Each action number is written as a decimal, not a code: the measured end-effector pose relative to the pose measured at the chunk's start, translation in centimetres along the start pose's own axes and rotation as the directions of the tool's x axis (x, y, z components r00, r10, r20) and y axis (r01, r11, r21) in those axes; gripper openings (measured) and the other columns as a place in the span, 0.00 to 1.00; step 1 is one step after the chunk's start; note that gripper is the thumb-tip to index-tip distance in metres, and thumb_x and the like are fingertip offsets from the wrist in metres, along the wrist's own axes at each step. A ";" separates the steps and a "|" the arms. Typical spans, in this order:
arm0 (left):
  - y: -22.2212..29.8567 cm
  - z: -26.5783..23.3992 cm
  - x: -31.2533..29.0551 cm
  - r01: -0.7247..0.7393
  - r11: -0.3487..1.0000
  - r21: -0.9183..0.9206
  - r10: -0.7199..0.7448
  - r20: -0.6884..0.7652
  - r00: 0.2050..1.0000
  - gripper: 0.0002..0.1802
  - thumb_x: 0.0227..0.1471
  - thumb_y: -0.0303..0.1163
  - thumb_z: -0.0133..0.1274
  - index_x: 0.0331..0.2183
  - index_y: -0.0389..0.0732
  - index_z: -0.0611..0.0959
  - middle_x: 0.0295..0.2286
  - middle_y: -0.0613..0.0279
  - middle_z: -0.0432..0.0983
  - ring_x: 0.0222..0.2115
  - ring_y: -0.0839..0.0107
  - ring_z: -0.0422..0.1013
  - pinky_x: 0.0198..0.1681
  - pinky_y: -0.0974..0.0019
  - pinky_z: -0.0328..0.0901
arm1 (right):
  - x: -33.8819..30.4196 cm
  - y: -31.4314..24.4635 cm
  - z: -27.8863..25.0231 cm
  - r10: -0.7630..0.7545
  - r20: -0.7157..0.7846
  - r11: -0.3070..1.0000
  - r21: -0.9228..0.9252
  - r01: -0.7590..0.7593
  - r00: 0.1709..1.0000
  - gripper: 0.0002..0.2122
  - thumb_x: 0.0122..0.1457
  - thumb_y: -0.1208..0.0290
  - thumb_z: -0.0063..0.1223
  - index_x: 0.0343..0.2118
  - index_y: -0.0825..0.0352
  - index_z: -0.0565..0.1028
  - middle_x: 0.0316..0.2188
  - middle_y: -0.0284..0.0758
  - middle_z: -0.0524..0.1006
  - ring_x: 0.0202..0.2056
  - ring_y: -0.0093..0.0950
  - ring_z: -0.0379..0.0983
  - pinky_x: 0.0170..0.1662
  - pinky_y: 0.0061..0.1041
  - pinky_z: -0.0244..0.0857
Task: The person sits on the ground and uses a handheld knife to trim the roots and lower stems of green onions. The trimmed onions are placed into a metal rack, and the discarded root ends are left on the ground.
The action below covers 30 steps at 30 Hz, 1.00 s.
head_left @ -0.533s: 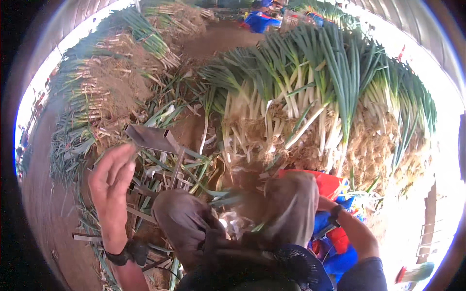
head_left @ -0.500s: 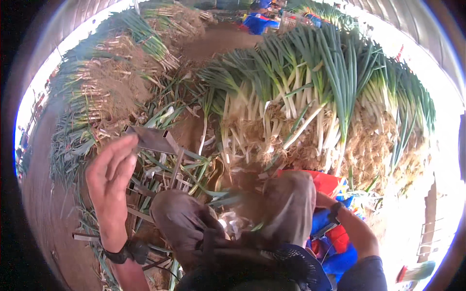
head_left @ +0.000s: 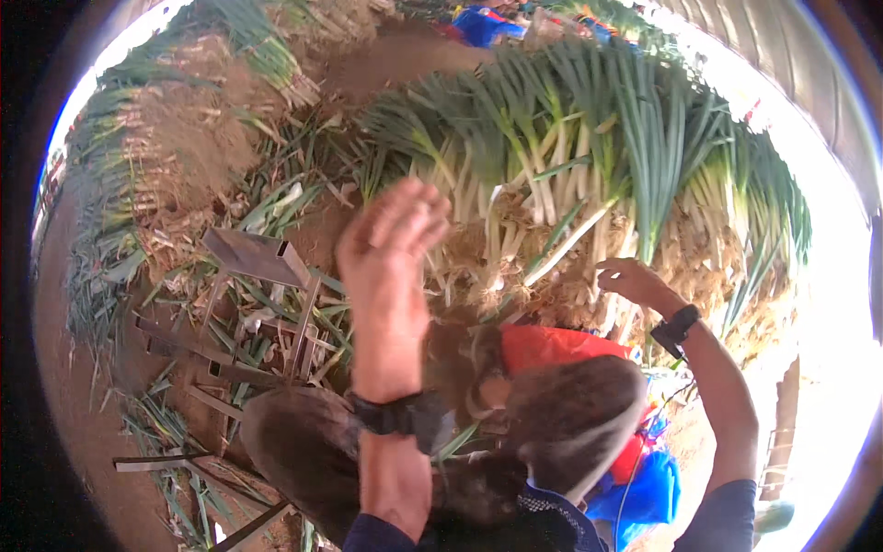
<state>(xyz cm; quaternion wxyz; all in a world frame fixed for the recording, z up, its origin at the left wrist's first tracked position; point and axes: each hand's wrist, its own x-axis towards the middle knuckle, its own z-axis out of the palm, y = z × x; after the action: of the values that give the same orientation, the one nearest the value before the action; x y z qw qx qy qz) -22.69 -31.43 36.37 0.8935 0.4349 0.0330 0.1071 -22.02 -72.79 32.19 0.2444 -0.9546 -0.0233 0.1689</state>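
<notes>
Before me a thick row of green onions (head_left: pixel 561 138) stands upright, white stalks below dark green leaves, with tangled soil-covered roots (head_left: pixel 533 258). My left hand (head_left: pixel 394 225) is raised in front of the left end of the row, its fingers a little bent and blurred; I see nothing in it. My right hand (head_left: pixel 636 281) reaches in front of the roots, thumb and fingers curved with a gap between them. No stalk shows in its grasp, and I cannot tell whether its fingertips touch the roots. Dark bands circle both wrists.
A metal frame (head_left: pixel 258 258) of square tubing stands left of my knees. Loose leaves (head_left: pixel 276 207) litter the soil around it. Another onion heap (head_left: pixel 175 138) lies at the far left. Red cloth (head_left: pixel 561 345) and a blue bag (head_left: pixel 644 492) lie by my right leg.
My left hand has swung right, from beside the metal frame to before the onions. My right hand has risen from beside my knee to the roots. My knees have spread apart.
</notes>
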 end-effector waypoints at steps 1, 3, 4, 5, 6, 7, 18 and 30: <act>-2.8 -0.9 1.0 0.046 0.999 -0.014 -0.046 -0.049 0.998 0.17 0.60 0.28 0.55 0.49 0.32 0.80 0.45 0.43 0.80 0.46 0.58 0.79 0.51 0.51 0.75 | 1.7 -0.9 -0.3 0.016 0.039 0.998 -0.069 -0.014 0.999 0.20 0.61 0.62 0.60 0.53 0.69 0.78 0.38 0.38 0.85 0.39 0.29 0.82 0.48 0.29 0.74; -8.2 -3.0 3.1 0.308 0.951 -0.036 -0.310 -0.124 0.943 0.17 0.61 0.27 0.55 0.50 0.32 0.80 0.45 0.45 0.80 0.44 0.60 0.79 0.48 0.54 0.77 | 5.9 -2.3 0.6 0.136 0.132 0.988 0.049 -0.144 0.982 0.22 0.62 0.62 0.60 0.56 0.67 0.76 0.39 0.35 0.84 0.42 0.26 0.80 0.46 0.29 0.73; -10.8 -4.3 3.9 0.406 0.911 -0.074 -0.413 -0.140 0.900 0.17 0.61 0.27 0.54 0.51 0.32 0.79 0.45 0.45 0.80 0.43 0.60 0.80 0.47 0.55 0.78 | 8.3 -2.9 1.8 0.074 0.136 0.995 0.052 -0.082 0.988 0.20 0.62 0.63 0.59 0.55 0.67 0.76 0.40 0.38 0.84 0.40 0.29 0.81 0.48 0.30 0.74; -13.4 -5.6 4.7 0.514 0.852 -0.100 -0.524 -0.168 0.835 0.17 0.62 0.27 0.53 0.52 0.32 0.78 0.45 0.45 0.81 0.42 0.60 0.80 0.46 0.56 0.78 | 10.8 -3.5 3.0 0.084 0.134 0.992 0.081 -0.096 0.987 0.19 0.62 0.64 0.59 0.54 0.68 0.77 0.40 0.41 0.84 0.39 0.31 0.81 0.49 0.30 0.74; -15.7 -6.9 5.3 0.542 0.830 -0.133 -0.558 -0.207 0.803 0.18 0.62 0.26 0.52 0.53 0.32 0.77 0.44 0.45 0.81 0.42 0.60 0.80 0.45 0.57 0.78 | 13.8 -4.3 4.5 -0.172 0.159 0.971 -0.137 0.195 0.972 0.17 0.62 0.64 0.58 0.52 0.65 0.79 0.41 0.43 0.83 0.39 0.34 0.81 0.47 0.31 0.75; -17.9 -8.2 5.8 0.574 0.804 -0.156 -0.594 -0.252 0.764 0.18 0.63 0.25 0.52 0.54 0.32 0.77 0.44 0.45 0.81 0.41 0.60 0.80 0.44 0.57 0.79 | 16.2 -5.0 6.6 0.027 0.043 0.998 -0.060 -0.024 0.999 0.14 0.63 0.64 0.56 0.48 0.63 0.81 0.39 0.43 0.83 0.40 0.34 0.82 0.46 0.31 0.75; -26.0 -15.6 9.1 0.693 0.676 -0.248 -0.735 -0.284 0.615 0.14 0.61 0.23 0.54 0.49 0.32 0.82 0.40 0.53 0.82 0.40 0.66 0.80 0.45 0.65 0.73 | 48.1 -10.7 17.2 -0.010 -0.235 0.990 -0.141 -0.024 0.972 0.16 0.64 0.69 0.54 0.46 0.79 0.76 0.35 0.47 0.81 0.25 0.31 0.82 0.27 0.28 0.75; -26.0 -20.1 13.6 0.635 0.737 -0.233 -0.672 -0.360 0.647 0.16 0.63 0.28 0.54 0.49 0.30 0.81 0.41 0.51 0.83 0.40 0.62 0.80 0.46 0.63 0.74 | 50.8 -12.8 9.6 0.100 -0.016 0.957 0.277 -0.091 0.995 0.14 0.58 0.64 0.62 0.29 0.73 0.81 0.18 0.30 0.74 0.12 0.21 0.64 0.16 0.23 0.55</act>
<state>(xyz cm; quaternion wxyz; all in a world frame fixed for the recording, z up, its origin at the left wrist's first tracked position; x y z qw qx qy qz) -8.31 -28.57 3.98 0.8602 0.3208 0.3747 -0.1298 23.11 -50.70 14.57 0.3669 -0.9136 0.0504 0.1678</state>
